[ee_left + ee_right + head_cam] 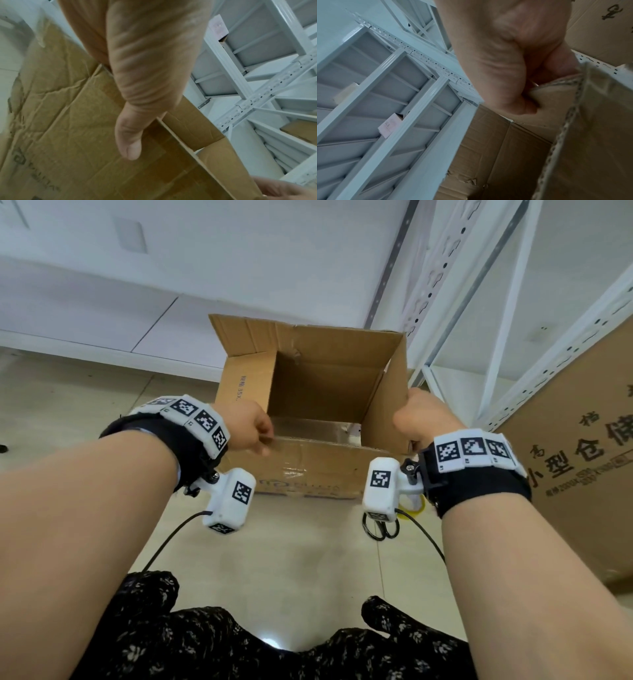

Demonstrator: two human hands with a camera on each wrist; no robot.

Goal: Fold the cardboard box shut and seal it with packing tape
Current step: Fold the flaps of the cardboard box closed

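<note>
Gripping the open cardboard box [318, 378] at opposite flap edges, left hand [248, 428] and right hand [423, 419] fingers pinch cardboard

Your head camera looks forward and down over both forearms at the open cardboard box [318, 392] on the floor. Each wrist camera sits very near its hand, tilted upward. All three views share the box and the white shelving [486, 313].
</note>
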